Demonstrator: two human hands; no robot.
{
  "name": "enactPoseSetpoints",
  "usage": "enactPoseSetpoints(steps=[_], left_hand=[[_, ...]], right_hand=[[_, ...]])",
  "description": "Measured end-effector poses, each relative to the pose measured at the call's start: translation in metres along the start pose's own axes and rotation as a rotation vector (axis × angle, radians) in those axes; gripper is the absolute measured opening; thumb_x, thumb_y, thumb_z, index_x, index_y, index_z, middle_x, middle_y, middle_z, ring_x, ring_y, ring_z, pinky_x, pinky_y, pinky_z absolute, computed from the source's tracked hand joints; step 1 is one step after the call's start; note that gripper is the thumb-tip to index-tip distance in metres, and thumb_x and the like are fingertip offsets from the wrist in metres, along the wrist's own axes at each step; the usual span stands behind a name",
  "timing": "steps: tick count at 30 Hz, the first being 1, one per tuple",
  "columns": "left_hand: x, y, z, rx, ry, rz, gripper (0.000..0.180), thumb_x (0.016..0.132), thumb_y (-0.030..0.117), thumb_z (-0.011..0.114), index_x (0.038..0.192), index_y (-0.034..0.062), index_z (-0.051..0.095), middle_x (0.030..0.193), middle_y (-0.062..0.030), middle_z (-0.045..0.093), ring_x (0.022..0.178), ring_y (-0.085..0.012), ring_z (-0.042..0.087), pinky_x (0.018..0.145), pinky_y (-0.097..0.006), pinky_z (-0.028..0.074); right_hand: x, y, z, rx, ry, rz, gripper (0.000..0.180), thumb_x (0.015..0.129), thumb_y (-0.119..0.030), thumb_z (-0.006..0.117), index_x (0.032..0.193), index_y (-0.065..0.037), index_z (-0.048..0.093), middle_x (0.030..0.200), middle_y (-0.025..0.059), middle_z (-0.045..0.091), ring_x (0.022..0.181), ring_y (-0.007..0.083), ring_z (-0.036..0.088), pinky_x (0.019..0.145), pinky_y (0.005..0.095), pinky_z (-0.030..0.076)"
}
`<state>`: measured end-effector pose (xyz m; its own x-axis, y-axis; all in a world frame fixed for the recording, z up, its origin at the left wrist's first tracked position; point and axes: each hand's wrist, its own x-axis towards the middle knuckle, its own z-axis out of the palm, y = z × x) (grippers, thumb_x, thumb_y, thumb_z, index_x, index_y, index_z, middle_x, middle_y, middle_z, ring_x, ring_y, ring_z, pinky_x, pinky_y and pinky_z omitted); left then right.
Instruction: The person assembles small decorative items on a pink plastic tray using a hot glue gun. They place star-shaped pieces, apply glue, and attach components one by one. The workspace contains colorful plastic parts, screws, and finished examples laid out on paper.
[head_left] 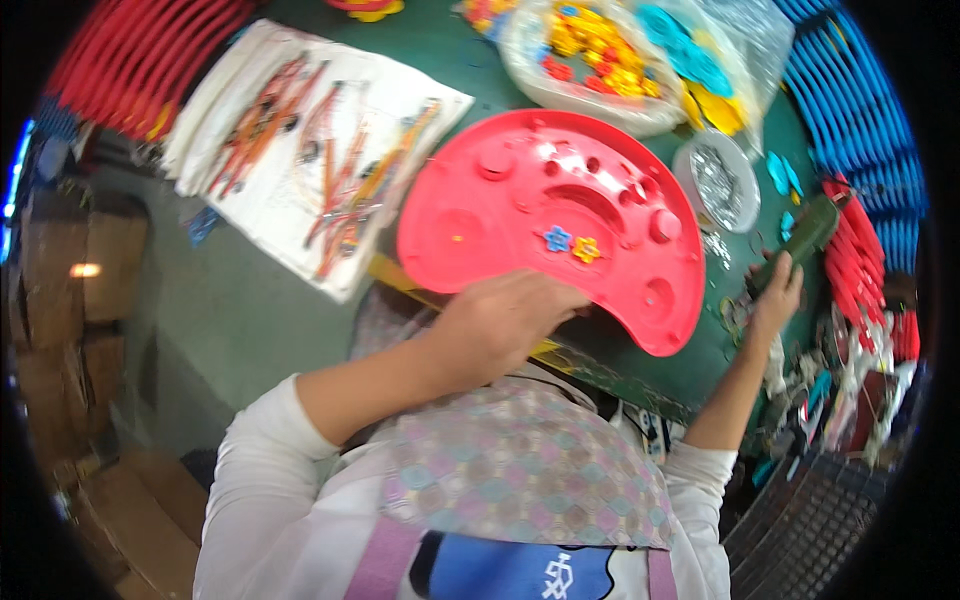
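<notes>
A large red plastic tray (500, 225), kidney-shaped with round recesses, lies on the green table (440, 50). Two small flower pieces sit on it side by side, a blue flower (557, 238) and a yellow flower (586, 249). My left hand (500, 325) grips the tray's near edge from below. My right hand (778, 298) is off to the right, closed round a dark green tool (805, 235) like a powered screwdriver, held clear of the tray.
A clear bag (620, 55) of yellow, red and cyan plastic pieces lies behind the tray. A round dish (718, 180) of silvery small parts stands at the right. White sheets (320, 160) with orange parts lie left. Blue crates (860, 100) and red parts (860, 270) crowd the right.
</notes>
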<state>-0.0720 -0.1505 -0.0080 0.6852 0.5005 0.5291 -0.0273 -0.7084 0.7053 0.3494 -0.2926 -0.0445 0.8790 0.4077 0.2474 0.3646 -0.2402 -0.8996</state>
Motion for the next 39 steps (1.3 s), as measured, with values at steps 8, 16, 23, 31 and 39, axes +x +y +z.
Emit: enactPoseSetpoints(steps=[8,16,23,31,39], left_hand=[[0.007,0.000,0.017,-0.031,0.073,-0.030,0.036,0.086,0.008,0.077,0.119,0.0078,0.063,0.094,-0.0109,0.068,0.081,-0.0295,0.067,0.072,-0.040,0.056],[-0.006,0.002,0.000,0.033,0.073,-0.051,0.046,0.088,0.006,0.069,0.132,0.0051,0.055,0.095,-0.0131,0.067,0.086,-0.0322,0.068,0.072,-0.044,0.057],[-0.023,0.002,-0.025,0.089,0.071,-0.077,0.045,0.090,0.006,0.065,0.134,0.0030,0.054,0.090,-0.0125,0.064,0.084,-0.0306,0.066,0.071,-0.042,0.056],[-0.030,0.000,-0.044,0.108,0.052,-0.095,0.043,0.091,0.006,0.059,0.134,0.0016,0.055,0.090,-0.0116,0.063,0.083,-0.0287,0.066,0.071,-0.041,0.056],[-0.032,0.001,-0.057,0.283,0.113,0.110,0.041,0.088,0.009,0.059,0.128,0.0003,0.058,0.100,-0.0121,0.065,0.087,-0.0284,0.065,0.076,-0.039,0.055]], right_hand=[[-0.080,-0.150,0.028,1.043,-0.217,-0.180,0.068,0.095,-0.028,0.067,0.147,0.004,0.039,0.107,0.0089,0.058,0.095,0.0185,0.057,0.093,0.0380,0.044],[-0.155,-0.201,0.099,1.153,-0.704,-0.282,0.078,0.094,-0.051,0.067,0.146,-0.001,0.038,0.078,0.0048,0.053,0.066,0.0174,0.055,0.068,0.0346,0.046],[-0.168,-0.212,0.116,1.094,-0.743,-0.326,0.078,0.092,-0.058,0.068,0.139,-0.001,0.041,0.076,0.0064,0.056,0.063,0.0189,0.057,0.064,0.0355,0.049],[-0.179,-0.224,0.129,1.091,-0.769,-0.301,0.076,0.092,-0.057,0.068,0.138,-0.003,0.041,0.076,0.0065,0.058,0.064,0.0194,0.058,0.065,0.0349,0.049],[-0.185,-0.234,0.139,1.076,-0.789,-0.354,0.077,0.092,-0.059,0.067,0.137,-0.002,0.040,0.075,0.0062,0.058,0.062,0.0199,0.059,0.064,0.0355,0.051]])
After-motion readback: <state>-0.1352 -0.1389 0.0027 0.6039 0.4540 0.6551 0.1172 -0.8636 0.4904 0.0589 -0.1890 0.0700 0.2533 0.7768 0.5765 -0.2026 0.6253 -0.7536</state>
